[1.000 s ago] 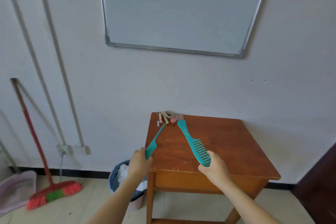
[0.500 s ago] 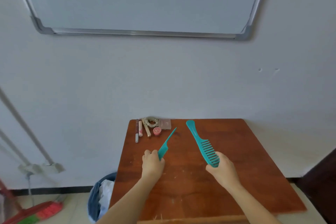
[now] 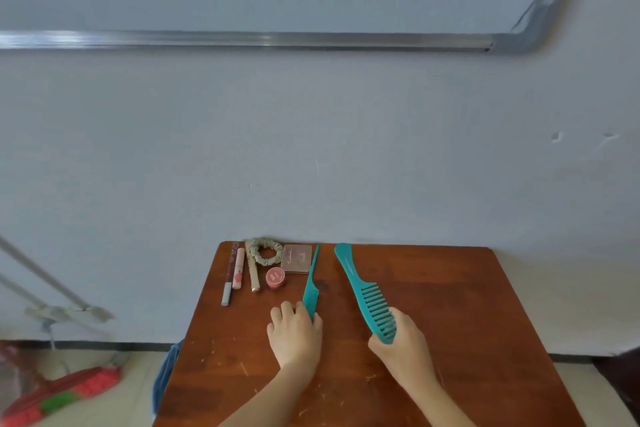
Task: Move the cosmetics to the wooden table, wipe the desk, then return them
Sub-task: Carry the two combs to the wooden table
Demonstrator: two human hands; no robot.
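Cosmetics [image 3: 266, 269] lie clustered at the wooden table's [image 3: 457, 315] far left corner. The left hand [image 3: 294, 336] grips a thin tail comb [image 3: 310, 288] by its toothed end, tip just beside them. The right hand [image 3: 403, 348] grasps a wide-tooth comb [image 3: 362, 289] by its teeth, handle toward the far edge.

Head view: worn high, close above reddish-brown wooden table [image 3: 450, 305].
Facing: forward and down, toward pale painted wall [image 3: 311, 149].

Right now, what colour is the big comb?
Teal green wide-tooth comb, seen in the head view.
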